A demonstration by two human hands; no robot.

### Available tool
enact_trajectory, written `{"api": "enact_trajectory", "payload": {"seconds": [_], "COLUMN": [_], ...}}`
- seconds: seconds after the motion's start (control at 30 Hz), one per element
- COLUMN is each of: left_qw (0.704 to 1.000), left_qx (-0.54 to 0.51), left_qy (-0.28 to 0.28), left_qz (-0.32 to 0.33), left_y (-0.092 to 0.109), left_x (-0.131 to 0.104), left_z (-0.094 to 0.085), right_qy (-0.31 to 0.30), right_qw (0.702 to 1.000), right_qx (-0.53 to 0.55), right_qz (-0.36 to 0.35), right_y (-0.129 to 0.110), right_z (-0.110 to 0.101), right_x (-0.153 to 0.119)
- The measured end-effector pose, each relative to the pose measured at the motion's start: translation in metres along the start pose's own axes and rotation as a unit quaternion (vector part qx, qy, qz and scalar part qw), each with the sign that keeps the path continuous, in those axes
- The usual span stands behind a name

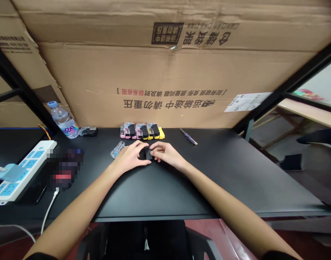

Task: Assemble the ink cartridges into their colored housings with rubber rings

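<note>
A small dark plastic part point(148, 153) is between my hands on the black table. My left hand point(131, 155) curves around it, with the thumb at its near side and the fingers at its far side, steadying it. From the right, my right hand point(165, 153) has its thumb and fingers pinched at a small round dark piece point(151, 153) on the part; the fingertips partly hide it. A clear plastic case piece point(117, 149) lies just beyond my left hand's knuckles. Behind both hands stand several clear, pink, black and yellow plastic cases point(142, 131) in a row.
A screwdriver point(189, 137) lies at the back right. On the left are a water bottle point(64, 120), another dark case point(88, 131), a power strip point(26, 169) and a phone point(65, 169) with a white cable. A cardboard wall point(154, 72) closes off the back.
</note>
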State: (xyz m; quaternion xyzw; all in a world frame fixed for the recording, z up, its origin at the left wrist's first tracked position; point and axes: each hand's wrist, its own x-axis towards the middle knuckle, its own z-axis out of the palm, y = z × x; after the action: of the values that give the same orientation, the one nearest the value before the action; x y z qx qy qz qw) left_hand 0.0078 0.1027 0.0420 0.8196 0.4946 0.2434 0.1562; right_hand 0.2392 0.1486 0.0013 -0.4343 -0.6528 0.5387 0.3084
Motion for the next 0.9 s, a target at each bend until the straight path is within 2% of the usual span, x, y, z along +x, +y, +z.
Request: {"api": "enact_trajectory", "payload": {"seconds": [0.1,0.2,0.3,0.4,0.5,0.6,0.73,0.9], "left_qw": [0.988,0.956,0.925,0.914,0.924,0.951,0.978,0.985], "left_qx": [0.124,0.216,0.271,0.263,0.226,0.17,0.059,-0.047], "left_qy": [0.025,0.038,-0.004,-0.062,-0.089,-0.081,-0.075,-0.12], "left_qz": [-0.087,-0.194,-0.266,-0.303,-0.294,-0.246,-0.185,-0.111], "left_y": [0.004,-0.006,-0.023,-0.039,-0.046,-0.044,-0.038,-0.048], "left_x": [0.001,0.002,0.001,-0.001,-0.001,0.0,0.001,0.002], "left_z": [-0.027,-0.048,-0.059,-0.059,-0.052,-0.043,-0.035,-0.03], "right_qy": [0.01,0.049,0.092,0.068,0.0,-0.04,-0.024,-0.018], "right_qw": [0.995,0.983,0.967,0.947,0.928,0.921,0.927,0.925], "right_qx": [-0.088,-0.147,-0.18,-0.218,-0.259,-0.281,-0.276,-0.282], "right_qz": [-0.053,-0.102,-0.157,-0.226,-0.268,-0.266,-0.252,-0.253], "right_y": [0.0,0.002,0.004,0.002,-0.004,-0.01,-0.01,-0.009], "right_z": [-0.005,-0.008,-0.01,-0.013,-0.013,-0.011,-0.01,-0.015], "right_x": [0.001,0.002,0.003,0.0,-0.005,-0.009,-0.009,-0.007]}}
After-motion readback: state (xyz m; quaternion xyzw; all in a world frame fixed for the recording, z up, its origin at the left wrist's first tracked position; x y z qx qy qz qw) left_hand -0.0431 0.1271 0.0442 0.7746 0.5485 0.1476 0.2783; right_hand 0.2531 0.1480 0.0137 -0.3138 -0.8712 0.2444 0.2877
